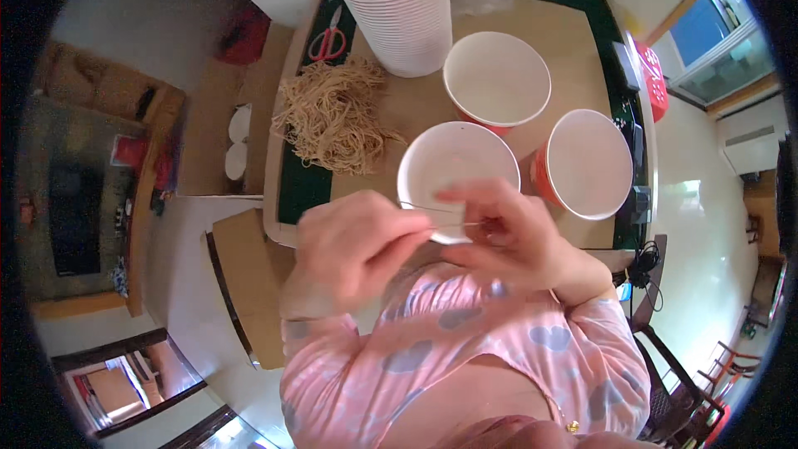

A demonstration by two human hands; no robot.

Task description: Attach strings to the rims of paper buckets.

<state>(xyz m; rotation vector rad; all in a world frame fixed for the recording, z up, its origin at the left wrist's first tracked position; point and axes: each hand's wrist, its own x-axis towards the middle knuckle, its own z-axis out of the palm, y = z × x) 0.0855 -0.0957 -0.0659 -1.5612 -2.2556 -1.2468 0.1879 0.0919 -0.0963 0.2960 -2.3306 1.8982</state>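
Note:
A thin pale string (453, 225) runs between my two hands above the near paper tub. My left hand (357, 241), blurred by motion, pinches one end between thumb and finger. My right hand (519, 237) is curled with the string reaching into its fingers; its index finger points toward the left hand. Just beyond them stands the near white paper tub (453, 154), its front rim partly hidden by my hands. To its left lies a loose heap of tan strings (337, 116).
Two more paper tubs, one behind (497, 79) and one at right (588, 165), stand on the cardboard-covered table (573, 33). A tall stack of nested tubs (399, 17) rises at the back. Red-handled scissors (328, 44) lie back left; an open cardboard box (212, 133) is beside the table.

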